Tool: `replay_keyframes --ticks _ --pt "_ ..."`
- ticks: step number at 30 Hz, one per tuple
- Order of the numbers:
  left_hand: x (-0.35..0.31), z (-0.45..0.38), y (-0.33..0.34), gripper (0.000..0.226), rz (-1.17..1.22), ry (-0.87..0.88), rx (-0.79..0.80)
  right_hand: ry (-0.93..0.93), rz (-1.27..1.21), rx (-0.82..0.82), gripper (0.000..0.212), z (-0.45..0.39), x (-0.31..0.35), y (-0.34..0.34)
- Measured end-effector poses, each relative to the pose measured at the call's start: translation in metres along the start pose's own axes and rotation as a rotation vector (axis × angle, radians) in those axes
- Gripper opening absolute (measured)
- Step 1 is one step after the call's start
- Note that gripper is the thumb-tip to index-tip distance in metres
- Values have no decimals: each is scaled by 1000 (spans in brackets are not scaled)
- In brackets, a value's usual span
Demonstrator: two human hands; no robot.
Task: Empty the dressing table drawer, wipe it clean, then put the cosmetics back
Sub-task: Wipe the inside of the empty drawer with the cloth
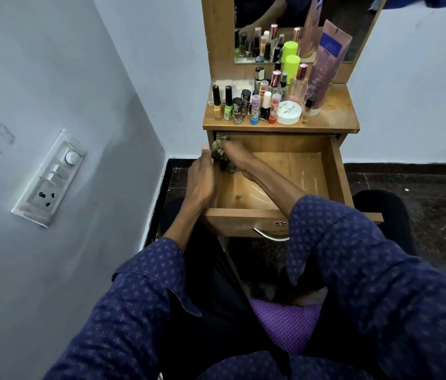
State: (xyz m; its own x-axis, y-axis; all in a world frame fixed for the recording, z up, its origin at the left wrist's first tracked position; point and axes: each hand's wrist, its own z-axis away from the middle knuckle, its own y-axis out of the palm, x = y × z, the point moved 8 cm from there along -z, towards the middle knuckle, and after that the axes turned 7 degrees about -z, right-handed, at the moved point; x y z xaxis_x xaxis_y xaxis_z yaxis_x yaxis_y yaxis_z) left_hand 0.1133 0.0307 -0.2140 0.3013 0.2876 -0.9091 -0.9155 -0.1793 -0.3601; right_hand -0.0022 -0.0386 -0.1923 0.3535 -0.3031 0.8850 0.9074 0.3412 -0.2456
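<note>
White switchboard (49, 178) with dial and socket on the grey wall – well left of the fingers, mirror (298, 26) above and beyond them, dark speckled floor (408, 185) to their right, purple dotted cushion (284, 322) nearest the camera.

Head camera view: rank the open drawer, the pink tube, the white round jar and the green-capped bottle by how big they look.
1. Drawer
2. Pink tube
3 and 4. White round jar and green-capped bottle: similar; the bottle is partly hidden, so unranked.
</note>
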Motion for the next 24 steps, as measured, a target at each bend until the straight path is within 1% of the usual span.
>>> replay_keyframes --ticks 2,4,5,6,7,8,9,11,12,13,15,17,18,19,22,23,24 --pt "-6 5 1 109 29 -2 -10 -30 45 68 37 23 -5 9" --pt "-28 23 -4 87 55 -8 -37 -3 109 190 35 46 -17 19" --pt "-34 28 -8 75 52 -2 -74 13 164 255 31 61 -21 25" --pt "-36 29 -13 69 45 7 -121 17 224 299 26 73 -25 29" --pt "-33 27 -16 67 43 20 -157 1 284 310 19 82 -27 31" --pt "-32 27 -19 68 64 19 -178 -20 339 289 14 89 -28 30" --pt "-29 26 -21 70 101 19 -196 -44 382 243 15 95 -27 28" --pt "-22 24 -23 75 145 -23 -214 -138 451 87 30 101 -21 22" --pt "-19 24 -25 77 169 -42 -231 -206 474 20 32 103 -17 22" --pt "-15 21 -27 79 182 -59 -244 -274 487 -35 28 106 -12 25" --pt "-4 17 -26 94 189 -101 -227 -349 477 -142 17 100 -7 27" --pt "10 10 -23 113 197 -147 -189 -373 408 -276 16 78 -2 18" --pt "10 10 -22 117 190 -157 -169 -366 358 -323 16 63 2 11" --pt "3 15 -21 115 175 -158 -149 -354 317 -355 17 51 11 3" --pt "-23 27 -16 90 107 -90 -108 -290 299 -391 32 18 26 -13" --pt "-23 25 -14 87 89 -66 -101 -279 317 -384 32 16 27 -13" --pt "-22 24 -14 89 94 -62 -97 -282 337 -372 26 21 27 -11"
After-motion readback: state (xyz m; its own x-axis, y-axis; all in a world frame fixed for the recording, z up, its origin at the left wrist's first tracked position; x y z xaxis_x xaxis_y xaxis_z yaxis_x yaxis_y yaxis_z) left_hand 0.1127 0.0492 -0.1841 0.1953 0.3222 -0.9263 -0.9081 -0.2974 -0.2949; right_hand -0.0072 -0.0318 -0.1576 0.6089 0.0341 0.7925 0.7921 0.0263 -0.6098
